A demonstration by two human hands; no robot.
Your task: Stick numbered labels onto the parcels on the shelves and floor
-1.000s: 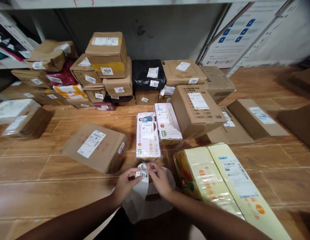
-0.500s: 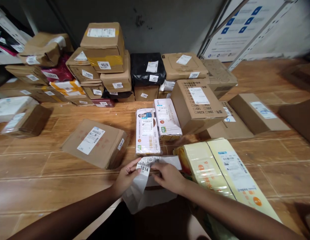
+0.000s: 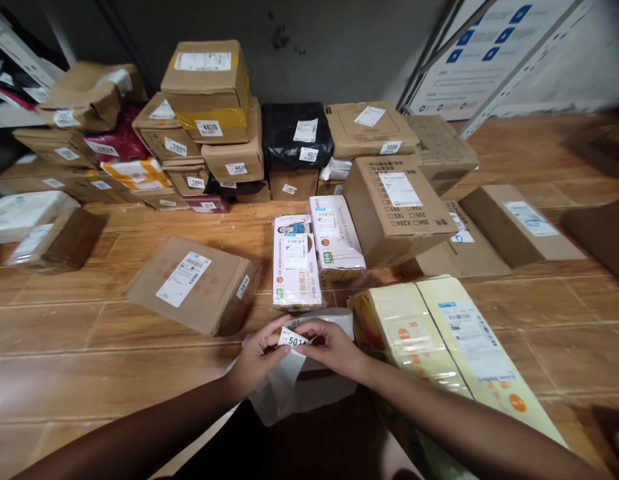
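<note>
Between both hands is a small white number label (image 3: 292, 339) that reads 501 and a partly covered last digit. My left hand (image 3: 260, 355) pinches its left end. The fingers of my right hand (image 3: 332, 345) are closed on its right end. A whitish backing strip (image 3: 282, 393) hangs below the hands and spreads over the lap, with more of it behind the fingers. Just beyond the hands lies a white printed package (image 3: 295, 267) in clear wrap. Left of them is a brown carton (image 3: 192, 283) with a shipping label and a number label on its side.
To the right stands a long yellow carton (image 3: 404, 327), close to my right forearm. A second white package (image 3: 336, 233) touches a large brown carton (image 3: 396, 207). Stacked parcels (image 3: 229, 157) line the wall at the back. More cartons (image 3: 524, 223) lie on the wooden floor at right.
My right hand has moved left and up to the label, and its fingers now close on the right end. The label has turned more level, partly covered by the fingers.
</note>
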